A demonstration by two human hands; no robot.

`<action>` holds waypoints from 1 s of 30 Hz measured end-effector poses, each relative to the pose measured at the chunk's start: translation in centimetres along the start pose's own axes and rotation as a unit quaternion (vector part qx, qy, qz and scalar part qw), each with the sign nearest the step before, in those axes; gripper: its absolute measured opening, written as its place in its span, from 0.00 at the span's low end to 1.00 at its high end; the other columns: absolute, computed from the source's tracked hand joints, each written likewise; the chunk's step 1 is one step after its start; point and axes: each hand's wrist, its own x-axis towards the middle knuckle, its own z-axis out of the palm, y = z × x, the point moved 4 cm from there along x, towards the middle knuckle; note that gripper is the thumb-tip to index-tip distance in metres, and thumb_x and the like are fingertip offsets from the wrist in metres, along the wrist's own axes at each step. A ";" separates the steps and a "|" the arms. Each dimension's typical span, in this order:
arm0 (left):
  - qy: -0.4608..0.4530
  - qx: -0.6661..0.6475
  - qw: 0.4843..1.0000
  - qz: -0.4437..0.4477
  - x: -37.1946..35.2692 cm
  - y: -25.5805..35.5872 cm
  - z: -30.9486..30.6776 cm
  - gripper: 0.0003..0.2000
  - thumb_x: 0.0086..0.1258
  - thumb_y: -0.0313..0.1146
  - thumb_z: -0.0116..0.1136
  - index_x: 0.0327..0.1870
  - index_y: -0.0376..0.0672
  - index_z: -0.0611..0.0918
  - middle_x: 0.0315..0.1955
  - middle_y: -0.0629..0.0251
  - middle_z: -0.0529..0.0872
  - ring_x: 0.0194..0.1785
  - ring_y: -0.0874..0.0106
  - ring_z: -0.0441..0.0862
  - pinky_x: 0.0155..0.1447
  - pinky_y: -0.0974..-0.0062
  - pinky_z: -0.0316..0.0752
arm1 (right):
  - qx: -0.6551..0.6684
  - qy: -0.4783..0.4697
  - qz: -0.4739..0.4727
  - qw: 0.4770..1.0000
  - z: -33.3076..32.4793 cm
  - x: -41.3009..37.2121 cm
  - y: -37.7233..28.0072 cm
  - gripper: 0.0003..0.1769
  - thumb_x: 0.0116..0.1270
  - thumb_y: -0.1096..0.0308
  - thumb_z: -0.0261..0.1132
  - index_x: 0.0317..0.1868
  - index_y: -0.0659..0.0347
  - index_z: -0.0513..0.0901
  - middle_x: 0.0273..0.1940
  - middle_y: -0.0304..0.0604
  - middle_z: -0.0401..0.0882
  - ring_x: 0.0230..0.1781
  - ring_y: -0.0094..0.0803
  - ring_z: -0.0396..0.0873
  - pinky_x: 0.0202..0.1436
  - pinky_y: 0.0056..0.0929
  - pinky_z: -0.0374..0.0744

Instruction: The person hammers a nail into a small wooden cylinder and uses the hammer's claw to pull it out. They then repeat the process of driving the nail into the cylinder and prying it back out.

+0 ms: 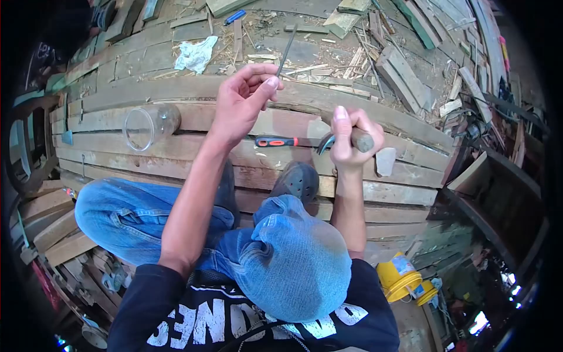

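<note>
My left hand is raised over the boards, its thumb and fingers pinching a long dark nail. The nail tilts away from me, with a wider end at the top. My right hand is closed around the wooden handle of a hammer, whose handle end points up toward me. A dark curved claw shows at the left of this hand; the rest of the hammer's head is hidden. Between the hands, a tool with a red and black handle lies on the wooden planks.
A clear jar lies on its side at the left. Beyond the planks are a white cloth, a blue object, wood scraps and boards. A pale flat piece sits right of my right hand. Yellow buckets stand lower right.
</note>
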 end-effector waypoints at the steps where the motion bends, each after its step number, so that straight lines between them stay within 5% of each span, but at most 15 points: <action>1: -0.002 0.006 1.000 0.001 -0.2 0.6 0.1 0.12 0.69 0.29 0.56 0.51 0.37 0.77 0.33 0.68 0.82 0.31 0.83 0.75 0.34 0.85 0.67 | -0.005 -0.014 -0.017 1.000 0.6 0.0 0.0 0.18 0.57 0.77 0.65 0.14 0.60 0.67 0.09 0.34 0.64 0.10 0.18 0.62 0.15 0.20 0.59; 8: 0.030 0.062 0.987 0.149 -1.7 5.4 0.8 0.09 0.68 0.27 0.57 0.47 0.36 0.79 0.30 0.71 0.79 0.29 0.85 0.72 0.33 0.87 0.66 | -0.033 -0.054 -0.040 0.997 3.1 -0.1 0.1 0.17 0.54 0.77 0.67 0.14 0.60 0.67 0.09 0.36 0.62 0.08 0.22 0.62 0.14 0.22 0.60; 14: 0.026 0.054 0.969 0.239 -2.5 7.4 1.6 0.05 0.66 0.23 0.59 0.41 0.35 0.80 0.38 0.66 0.79 0.38 0.83 0.76 0.39 0.86 0.73 | -0.038 -0.072 -0.053 0.995 5.1 -0.1 1.5 0.15 0.54 0.75 0.68 0.16 0.61 0.70 0.11 0.40 0.68 0.09 0.27 0.68 0.15 0.23 0.63; 18: 0.025 0.076 0.963 0.257 -2.6 8.2 1.1 0.05 0.66 0.24 0.60 0.41 0.35 0.80 0.38 0.65 0.79 0.38 0.81 0.77 0.38 0.85 0.74 | -0.042 -0.065 -0.096 0.992 6.0 -0.1 2.2 0.16 0.56 0.76 0.67 0.16 0.61 0.69 0.12 0.36 0.64 0.11 0.22 0.62 0.17 0.22 0.59; 30: -0.029 0.122 0.952 0.278 -2.3 6.4 2.3 0.07 0.70 0.25 0.53 0.43 0.31 0.77 0.34 0.58 0.84 0.40 0.71 0.83 0.48 0.74 0.79 | -0.019 -0.065 -0.111 0.991 6.8 0.3 4.5 0.15 0.49 0.71 0.71 0.18 0.59 0.70 0.12 0.41 0.65 0.10 0.31 0.69 0.16 0.26 0.64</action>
